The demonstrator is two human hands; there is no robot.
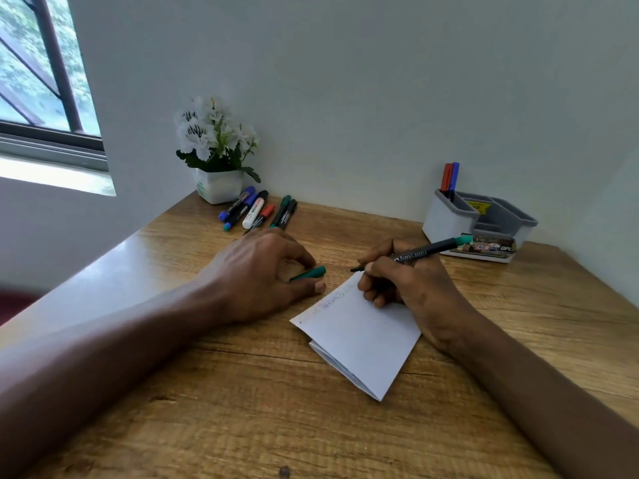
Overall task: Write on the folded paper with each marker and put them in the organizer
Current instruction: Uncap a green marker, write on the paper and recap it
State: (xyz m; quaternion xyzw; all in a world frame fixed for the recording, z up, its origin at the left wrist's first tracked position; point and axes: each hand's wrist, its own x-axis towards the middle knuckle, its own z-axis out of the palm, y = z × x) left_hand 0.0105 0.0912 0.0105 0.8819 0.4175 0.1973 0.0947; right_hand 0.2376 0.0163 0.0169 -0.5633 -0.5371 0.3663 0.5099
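Note:
A folded white paper (pixel 359 337) lies on the wooden desk (pixel 242 409), with faint writing along its upper edge. My right hand (pixel 404 281) grips a dark marker with a green end (pixel 425 252), its uncapped tip just past the paper's top corner. My left hand (pixel 262 274) rests on the desk left of the paper, fingers closed on the marker's green cap (pixel 311 272). Several markers (pixel 257 210) lie in a loose group at the back of the desk. The grey and white organizer (pixel 446 219) stands at the back right, with a red and a blue marker (pixel 449 178) upright in it.
A white pot of white flowers (pixel 216 150) stands in the back corner behind the loose markers. A small printed card (pixel 491 246) leans against the organizer's front. A window (pixel 41 81) is on the left wall. The desk's left edge runs beside my left forearm.

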